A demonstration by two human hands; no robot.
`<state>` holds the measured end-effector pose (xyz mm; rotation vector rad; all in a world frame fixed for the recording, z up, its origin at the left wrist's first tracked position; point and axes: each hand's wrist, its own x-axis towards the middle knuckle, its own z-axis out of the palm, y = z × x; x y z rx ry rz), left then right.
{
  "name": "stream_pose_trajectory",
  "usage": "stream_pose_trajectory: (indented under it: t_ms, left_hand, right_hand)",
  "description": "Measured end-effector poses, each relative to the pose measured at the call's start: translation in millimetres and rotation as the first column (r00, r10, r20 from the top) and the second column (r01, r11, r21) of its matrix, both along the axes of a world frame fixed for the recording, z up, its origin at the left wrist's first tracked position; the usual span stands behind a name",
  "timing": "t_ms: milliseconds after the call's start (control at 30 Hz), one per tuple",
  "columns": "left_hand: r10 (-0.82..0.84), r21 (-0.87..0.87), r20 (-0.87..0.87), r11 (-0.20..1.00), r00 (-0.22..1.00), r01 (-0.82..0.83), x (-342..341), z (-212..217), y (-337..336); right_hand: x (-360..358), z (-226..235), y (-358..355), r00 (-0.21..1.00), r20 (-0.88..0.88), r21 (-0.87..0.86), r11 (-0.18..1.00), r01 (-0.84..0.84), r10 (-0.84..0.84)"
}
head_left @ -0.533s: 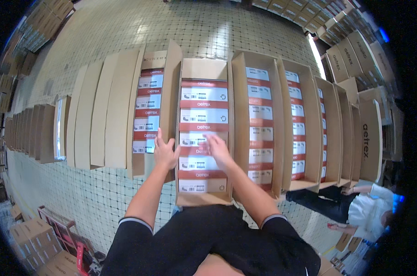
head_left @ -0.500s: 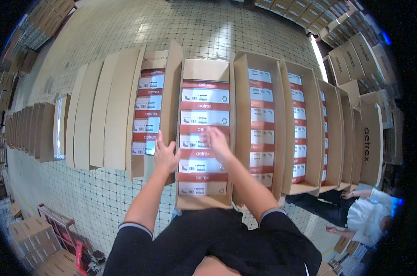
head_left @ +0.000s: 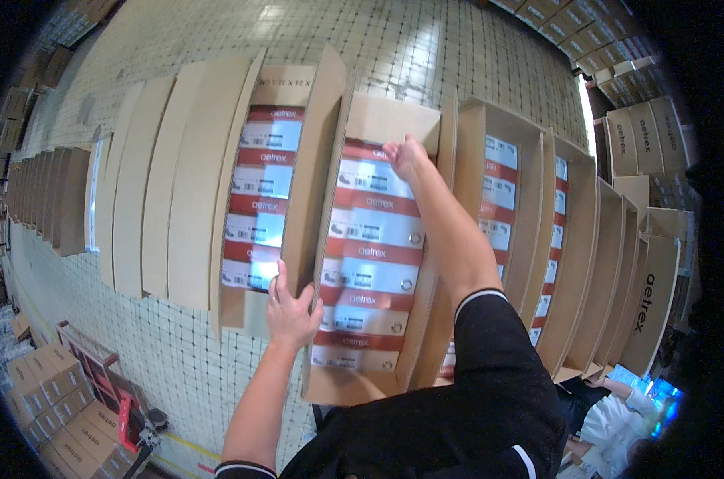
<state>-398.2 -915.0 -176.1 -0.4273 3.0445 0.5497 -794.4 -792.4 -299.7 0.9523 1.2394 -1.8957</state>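
Observation:
An open cardboard carton [head_left: 394, 120] lies on the tiled floor in front of me, filled with a row of red and white shoe boxes [head_left: 370, 255]. My right hand [head_left: 406, 156] reaches to the far end of the carton and rests on the topmost shoe box beside the carton's right wall. My left hand [head_left: 291, 307] grips the upright left flap [head_left: 310, 176] of the same carton near its near end. Both arms come from the lower edge in black sleeves.
A second open carton of shoe boxes [head_left: 258, 191] lies on the left, then closed cartons [head_left: 150, 176]. More open cartons [head_left: 521, 207] line the right. Stacked boxes and a red pallet jack [head_left: 98, 375] sit lower left. Another person [head_left: 617, 407] crouches lower right.
My view has moved closer and lower over the carton. My right hand slid from the middle shoe boxes to the far end. My left hand stayed on the left flap.

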Motion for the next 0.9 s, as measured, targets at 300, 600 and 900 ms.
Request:
stream_pose_trajectory:
  t_ms: [300,600,900]
  left_hand:
    - [0.038,0.068,0.015,0.997,0.999,-0.039,1,2,-7]
    - [0.035,0.060,0.046,0.998,0.998,-0.037,0,3,-5]
    - [0.020,0.075,-0.015,0.997,1.000,-0.019,1,7,-9]
  right_hand:
    - [10,3,-21,0.933,-0.335,0.276,0.934,0.229,-0.130]
    - [-153,49,-37,0.830,-0.557,0.375,0.883,0.281,-0.028]
    - [112,34,-22,0.434,-0.794,0.391,0.904,-0.173,0.426]
